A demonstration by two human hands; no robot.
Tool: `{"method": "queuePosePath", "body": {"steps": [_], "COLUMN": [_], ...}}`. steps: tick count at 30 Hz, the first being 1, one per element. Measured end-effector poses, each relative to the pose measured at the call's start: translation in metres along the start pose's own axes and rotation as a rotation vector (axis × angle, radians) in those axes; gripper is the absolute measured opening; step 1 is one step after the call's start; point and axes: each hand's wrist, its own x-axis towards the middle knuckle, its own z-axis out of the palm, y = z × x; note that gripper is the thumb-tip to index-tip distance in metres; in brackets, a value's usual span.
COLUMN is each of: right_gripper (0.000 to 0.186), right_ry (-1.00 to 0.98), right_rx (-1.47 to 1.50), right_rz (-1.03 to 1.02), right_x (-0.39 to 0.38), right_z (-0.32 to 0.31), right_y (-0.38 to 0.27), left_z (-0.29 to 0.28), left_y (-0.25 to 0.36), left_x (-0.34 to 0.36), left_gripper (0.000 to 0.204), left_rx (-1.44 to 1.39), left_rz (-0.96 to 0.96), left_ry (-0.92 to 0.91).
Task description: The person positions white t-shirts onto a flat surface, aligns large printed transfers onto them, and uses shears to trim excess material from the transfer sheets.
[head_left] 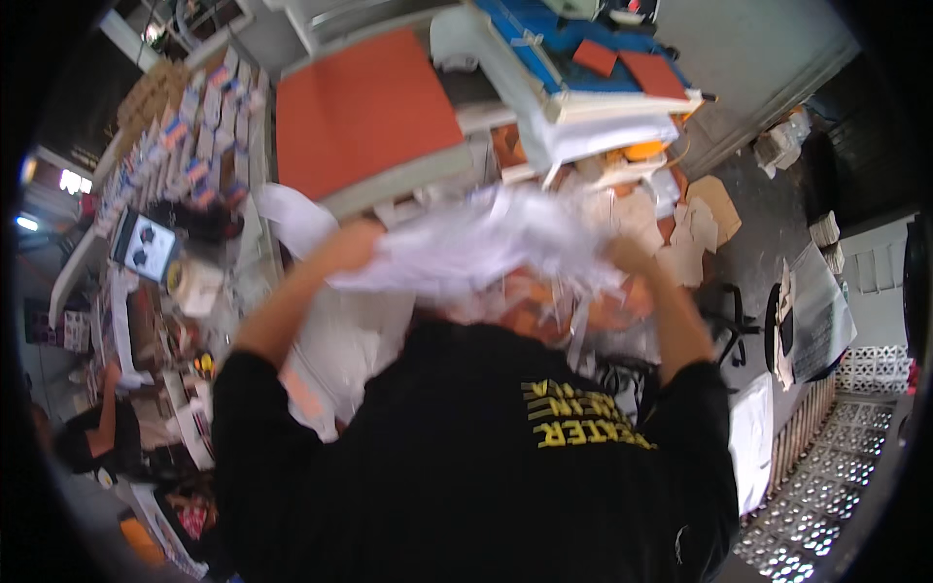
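Note:
A white, crumpled sheet [476, 243], cloth-like or paper-like and smeared by motion, stretches between my two raised hands. My left hand [358, 245] grips its left end, and my right hand [627, 257] holds the right end; the fingers of both are blurred. Under the sheet shows a heap of orange and clear wrapping-like material [530, 296], partly hidden. Just beyond my left hand lies a large flat orange-red pad [369, 112] on a pale-edged table.
At the far right stands a blue-topped table [530, 44] with rolled white material. Torn cardboard pieces [714, 209] lie right of my hands. Stacked small boxes [209, 126] and a lit tablet [144, 245] are at left, near another person [87, 437]. A black chair base [734, 321] stands right.

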Motion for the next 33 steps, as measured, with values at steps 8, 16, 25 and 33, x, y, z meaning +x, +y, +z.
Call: {"method": "queuePosePath", "body": {"steps": [8,16,25,33], "right_gripper": [0.037,0.013,0.032,0.012], "right_ry": [0.091,0.543,-0.241,-0.159], "right_rx": [0.592,0.905,0.545,1.042], "right_rz": [0.117,0.571,0.251,0.655], "right_x": [-0.209,-0.189,-0.293,-0.382], "right_z": [0.172,0.104,0.173,0.249], "right_y": [-0.073,-0.036,-0.061,-0.12], "left_z": [0.105,0.048,0.107,0.204], "left_y": [0.048,0.071,0.085,0.06], "left_x": [-0.064,-0.064,-0.124,-0.203], "left_gripper": [0.031,0.024,0.012,0.016], "left_rx": [-0.351,-0.244,-0.473,-0.857], "left_rz": [-0.057,0.004,0.036,-0.006], "left_ry": [0.494,0.582,-0.215,-0.542]}}
